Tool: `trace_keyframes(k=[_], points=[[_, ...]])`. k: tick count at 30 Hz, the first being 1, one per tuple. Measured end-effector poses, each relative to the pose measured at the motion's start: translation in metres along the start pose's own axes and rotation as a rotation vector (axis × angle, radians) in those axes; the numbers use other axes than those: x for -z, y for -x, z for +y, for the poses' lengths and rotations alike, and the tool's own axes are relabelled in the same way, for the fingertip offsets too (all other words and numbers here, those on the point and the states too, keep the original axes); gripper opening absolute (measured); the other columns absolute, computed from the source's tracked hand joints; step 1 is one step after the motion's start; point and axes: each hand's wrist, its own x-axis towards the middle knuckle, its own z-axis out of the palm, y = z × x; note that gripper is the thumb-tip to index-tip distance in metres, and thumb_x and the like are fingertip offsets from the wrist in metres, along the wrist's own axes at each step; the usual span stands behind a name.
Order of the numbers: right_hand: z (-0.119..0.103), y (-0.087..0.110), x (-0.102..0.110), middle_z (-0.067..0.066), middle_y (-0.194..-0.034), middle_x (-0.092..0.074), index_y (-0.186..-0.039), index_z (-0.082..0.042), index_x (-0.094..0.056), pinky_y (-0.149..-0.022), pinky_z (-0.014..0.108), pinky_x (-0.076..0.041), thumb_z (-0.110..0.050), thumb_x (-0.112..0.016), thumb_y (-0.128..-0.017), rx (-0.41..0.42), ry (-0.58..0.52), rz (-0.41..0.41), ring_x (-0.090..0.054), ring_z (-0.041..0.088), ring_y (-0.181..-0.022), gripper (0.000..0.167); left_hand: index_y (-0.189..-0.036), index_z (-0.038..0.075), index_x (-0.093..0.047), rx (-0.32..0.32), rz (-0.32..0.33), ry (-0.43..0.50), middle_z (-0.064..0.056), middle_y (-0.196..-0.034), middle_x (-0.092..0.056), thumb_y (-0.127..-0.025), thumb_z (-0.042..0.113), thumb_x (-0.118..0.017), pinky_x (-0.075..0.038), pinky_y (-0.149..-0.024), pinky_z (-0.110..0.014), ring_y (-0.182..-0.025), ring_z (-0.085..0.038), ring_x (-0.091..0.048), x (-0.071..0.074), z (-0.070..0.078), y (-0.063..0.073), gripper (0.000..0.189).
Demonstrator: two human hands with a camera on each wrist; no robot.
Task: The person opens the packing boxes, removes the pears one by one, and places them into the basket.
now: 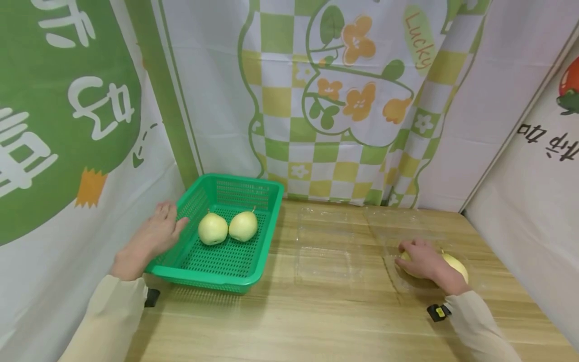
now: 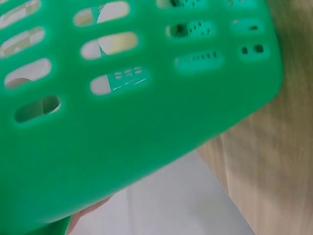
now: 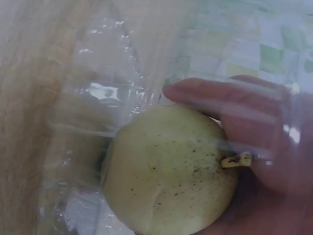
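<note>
One round pear (image 3: 168, 171) fills the right hand's grip (image 1: 422, 261), left hand (image 1: 156, 230) relaxed at a perforated plastic basket (image 1: 208, 278).

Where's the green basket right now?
In the head view, the green basket is on the left, beside the left hand, with two pears inside.

Back curtain (image 1: 289, 125): "Lucky" (image 1: 418, 40) in orange lettering on a pale green oval (image 1: 412, 11); left wall cloth (image 1: 90, 231): large white characters (image 1: 101, 105) on a green field (image 1: 50, 100), reading uncertain; right wall cloth (image 1: 529, 186): dark characters (image 1: 549, 143) near a tomato drawing (image 1: 572, 80), likewise uncertain.
</note>
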Motion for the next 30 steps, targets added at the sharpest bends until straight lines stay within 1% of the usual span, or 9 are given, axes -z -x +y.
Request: trace_keyframes(k=[3, 5, 10, 13, 20, 25, 30], points=[[-0.002, 0.000, 0.000, 0.025, -0.107, -0.061, -0.108, -0.005, -0.064, -0.083, 0.060, -0.048, -0.031, -0.067, -0.090, -0.004, 0.021, 0.001, -0.056, 0.049, -0.101, 0.033, -0.146, -0.023, -0.003, 0.009, -0.013, 0.018, -0.045, -0.153, 0.002, -0.108, 0.041, -0.020, -0.010, -0.117, -0.067, -0.143, -0.060, -0.001, -0.001, -0.002, 0.000, 0.076], [-0.003, 0.000, 0.000, 0.025, -0.107, -0.062, -0.107, -0.005, -0.064, -0.082, 0.061, -0.048, -0.032, -0.068, -0.089, -0.001, 0.036, -0.005, -0.056, 0.050, -0.100, 0.033, -0.146, -0.023, -0.003, 0.010, -0.019, 0.013, -0.045, -0.153, 0.002, -0.108, 0.041, -0.020, -0.010, -0.117, -0.066, -0.143, -0.059, 0.000, -0.001, -0.003, 0.000, 0.077], [-0.005, -0.001, 0.002, 0.027, -0.110, -0.060, -0.111, -0.004, -0.062, -0.084, 0.061, -0.048, -0.033, -0.068, -0.089, -0.017, 0.053, -0.060, -0.056, 0.051, -0.102, 0.037, -0.146, -0.023, -0.004, 0.010, -0.019, -0.002, -0.045, -0.153, 0.002, -0.108, 0.039, -0.023, -0.012, -0.116, -0.067, -0.143, -0.059, -0.002, -0.003, -0.003, 0.002, 0.075], [-0.004, -0.002, 0.003, 0.026, -0.111, -0.060, -0.113, -0.004, -0.062, -0.085, 0.060, -0.048, -0.032, -0.068, -0.088, -0.022, 0.061, -0.078, -0.057, 0.050, -0.103, 0.038, -0.146, -0.023, -0.003, 0.015, -0.023, -0.001, -0.044, -0.154, 0.003, -0.108, 0.038, -0.024, -0.012, -0.117, -0.067, -0.143, -0.059, -0.001, -0.003, -0.002, 0.003, 0.075], [-0.001, -0.004, 0.005, 0.023, -0.106, -0.063, -0.110, -0.003, -0.064, -0.082, 0.057, -0.050, -0.027, -0.069, -0.082, 0.035, 0.081, -0.065, -0.061, 0.044, -0.098, 0.037, -0.147, -0.022, -0.001, 0.019, -0.037, 0.035, -0.042, -0.155, 0.008, -0.108, 0.038, -0.023, -0.008, -0.118, -0.066, -0.144, -0.057, 0.003, -0.003, -0.001, 0.003, 0.074], [0.001, -0.004, 0.009, 0.019, -0.102, -0.066, -0.106, -0.002, -0.065, -0.082, 0.054, -0.052, -0.021, -0.068, -0.081, 0.079, 0.057, -0.036, -0.063, 0.040, -0.095, 0.032, -0.147, -0.021, 0.000, 0.017, -0.045, 0.040, -0.041, -0.155, 0.010, -0.108, 0.037, -0.022, -0.008, -0.118, -0.066, -0.144, -0.057, 0.004, -0.003, -0.001, 0.002, 0.074], [0.002, -0.007, 0.020, 0.018, -0.099, -0.068, -0.103, 0.000, -0.066, -0.081, 0.052, -0.054, -0.020, -0.068, -0.081, 0.129, 0.051, -0.025, -0.065, 0.037, -0.092, 0.030, -0.146, -0.022, 0.001, 0.013, -0.045, 0.050, -0.041, -0.155, 0.011, -0.108, 0.038, -0.021, -0.006, -0.118, -0.065, -0.144, -0.057, 0.006, -0.002, -0.002, 0.001, 0.074]])
